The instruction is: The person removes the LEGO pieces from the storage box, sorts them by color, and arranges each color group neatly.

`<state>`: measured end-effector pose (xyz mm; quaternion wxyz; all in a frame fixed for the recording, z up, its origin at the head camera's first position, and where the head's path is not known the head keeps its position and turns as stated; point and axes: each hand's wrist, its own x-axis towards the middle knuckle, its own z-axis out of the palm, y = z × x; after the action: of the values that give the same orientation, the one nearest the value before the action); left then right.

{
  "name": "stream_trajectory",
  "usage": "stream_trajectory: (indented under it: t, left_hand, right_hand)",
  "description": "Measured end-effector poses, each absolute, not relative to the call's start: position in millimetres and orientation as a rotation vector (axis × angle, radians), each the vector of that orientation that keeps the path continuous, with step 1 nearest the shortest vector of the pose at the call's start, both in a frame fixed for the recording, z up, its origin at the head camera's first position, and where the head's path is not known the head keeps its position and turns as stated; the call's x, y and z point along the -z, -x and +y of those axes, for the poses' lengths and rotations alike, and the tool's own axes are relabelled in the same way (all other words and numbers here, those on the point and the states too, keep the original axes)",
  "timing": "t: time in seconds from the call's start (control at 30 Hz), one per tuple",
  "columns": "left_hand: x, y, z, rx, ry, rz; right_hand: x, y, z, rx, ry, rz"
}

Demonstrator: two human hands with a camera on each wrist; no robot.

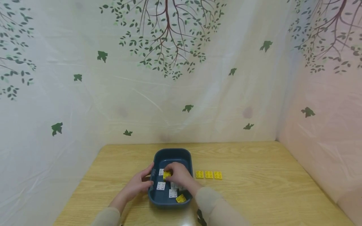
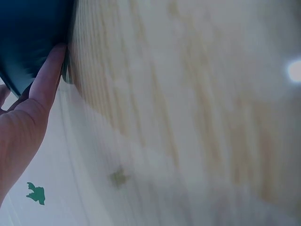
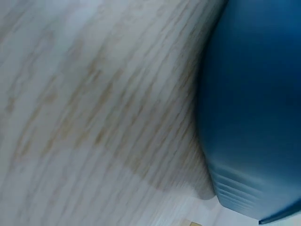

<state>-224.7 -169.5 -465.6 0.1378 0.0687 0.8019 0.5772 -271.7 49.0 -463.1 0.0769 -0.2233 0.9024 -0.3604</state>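
A dark blue bin (image 1: 169,202) stands on the table with several white bricks (image 1: 161,185) and a yellow brick (image 1: 181,198) inside. My right hand (image 1: 181,175) reaches in over its right side and pinches another yellow brick (image 1: 166,175) above the white ones. Against the bin's left side rests my left hand (image 1: 138,185), thumb and fingers spread along the wall. In the left wrist view the straight thumb (image 2: 47,80) touches the bin's outer wall (image 2: 33,33). The right wrist view has only the bin's outside (image 3: 254,103); the right hand is out of it.
Just right of the bin, three yellow bricks (image 1: 209,174) lie in a row on the wooden table (image 1: 254,188). A pale curtain (image 1: 158,110) with printed leaves hangs behind the table and along both sides. A small dark object (image 1: 201,217) lies partly under the right sleeve.
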Motion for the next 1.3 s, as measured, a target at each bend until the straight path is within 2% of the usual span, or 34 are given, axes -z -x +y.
stream_trajectory:
  t: [0.4, 0.87, 1.3]
  left_hand:
    - [468.5, 225.1, -169.1, -1.682, -0.197, 2.315]
    - [467.6, 218.8, -167.2, -1.716, -0.192, 2.322]
    - [469.6, 219.1, -167.8, -1.706, -0.208, 2.338]
  right_hand:
    - [443.5, 261.9, 79.7, 1.258, 0.877, 2.661]
    - [437.5, 251.9, 138.4, 1.349, 0.866, 2.660]
    - [452.3, 253.8, 198.9, 1.420, 0.896, 2.724]
